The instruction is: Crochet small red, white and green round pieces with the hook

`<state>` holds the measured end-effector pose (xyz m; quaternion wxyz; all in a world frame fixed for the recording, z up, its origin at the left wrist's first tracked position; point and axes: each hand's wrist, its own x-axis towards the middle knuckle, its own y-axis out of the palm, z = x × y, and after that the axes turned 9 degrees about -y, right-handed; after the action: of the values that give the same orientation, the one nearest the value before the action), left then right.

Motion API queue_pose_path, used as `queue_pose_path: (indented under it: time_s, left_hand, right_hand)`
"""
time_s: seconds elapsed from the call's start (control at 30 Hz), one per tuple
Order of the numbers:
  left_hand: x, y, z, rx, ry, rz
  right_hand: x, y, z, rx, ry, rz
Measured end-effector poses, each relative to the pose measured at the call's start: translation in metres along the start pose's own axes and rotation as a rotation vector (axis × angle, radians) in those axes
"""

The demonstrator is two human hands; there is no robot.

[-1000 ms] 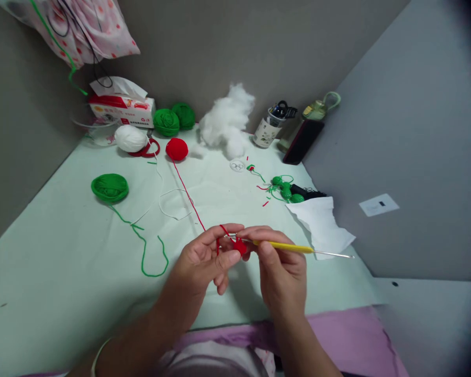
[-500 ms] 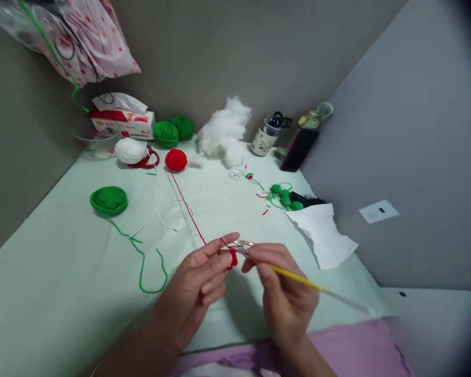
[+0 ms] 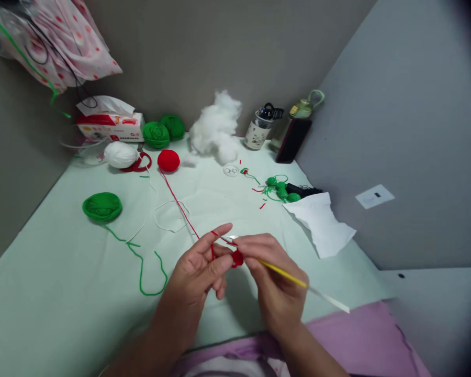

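Note:
A small red crochet piece (image 3: pixel 237 258) is pinched between the thumb and fingers of my left hand (image 3: pixel 202 267). Red yarn (image 3: pixel 176 201) runs from a red yarn ball (image 3: pixel 168 161) and passes over my raised left index finger. My right hand (image 3: pixel 277 277) is closed around a crochet hook with a yellow grip (image 3: pixel 284 273), held like a pen. The hook's metal end lies at the red piece, its tip partly hidden by fingers and yarn.
Around the table are green yarn balls (image 3: pixel 102 207), a white yarn ball (image 3: pixel 121 155), red-handled scissors (image 3: pixel 144 162), white stuffing (image 3: pixel 215 128), green crocheted pieces (image 3: pixel 282 189) and a white paper (image 3: pixel 324 225). Behind stand a tissue pack (image 3: pixel 113 126), a pen cup (image 3: pixel 257 133) and a phone (image 3: pixel 294 140).
My right hand has shifted left and slightly up with the hook. My left index finger is lifted higher off the red piece, stretching the yarn. The whole view has shifted a little.

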<state>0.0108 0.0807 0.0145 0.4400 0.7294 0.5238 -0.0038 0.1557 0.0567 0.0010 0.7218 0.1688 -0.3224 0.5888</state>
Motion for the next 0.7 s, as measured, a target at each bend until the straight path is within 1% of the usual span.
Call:
queue_pose_path:
  time_s: [0.1, 0.17, 0.23, 0.27, 0.3, 0.37, 0.47, 0.5, 0.53, 0.6, 0.63, 0.7]
  left_hand:
    - [-0.001, 0.002, -0.004, -0.011, -0.001, 0.031]
    - [-0.002, 0.003, -0.006, -0.01, -0.005, 0.051]
    - [-0.002, 0.001, -0.006, 0.006, 0.009, 0.049]
    - [-0.002, -0.001, -0.006, 0.026, 0.028, 0.039]
    - [-0.002, -0.003, -0.006, 0.056, 0.056, 0.02]
    - [-0.002, -0.007, -0.004, 0.13, 0.127, -0.037]
    - [0.0, -0.01, -0.001, 0.218, 0.198, -0.131]
    - [0.0, -0.01, -0.001, 0.224, 0.195, -0.14]
    - [0.0, -0.01, -0.001, 0.214, 0.177, -0.128]
    - [0.0, -0.009, -0.002, 0.144, 0.099, -0.061]
    - [0.0, -0.01, -0.003, 0.092, 0.041, -0.014]
    - [0.0, -0.011, -0.006, -0.007, -0.089, 0.064]
  right_hand:
    - [0.008, -0.004, -0.003, 0.327, 0.237, -0.061]
    - [0.012, -0.007, -0.004, 0.497, 0.362, -0.063]
    - [0.015, -0.011, -0.002, 0.568, 0.417, -0.035]
    - [0.015, -0.013, 0.0, 0.552, 0.404, -0.019]
    - [0.015, -0.015, 0.002, 0.495, 0.363, 0.003]
    - [0.013, -0.018, 0.008, 0.274, 0.189, 0.07]
    - [0.01, -0.019, 0.011, -0.183, -0.213, 0.269]
    - [0.009, -0.018, 0.011, -0.303, -0.325, 0.335]
    - [0.008, -0.016, 0.009, -0.395, -0.407, 0.375]
    - [0.006, -0.014, 0.006, -0.488, -0.486, 0.387]
    - [0.005, -0.013, 0.004, -0.502, -0.491, 0.37]
    - [0.004, -0.014, 0.004, -0.459, -0.427, 0.316]
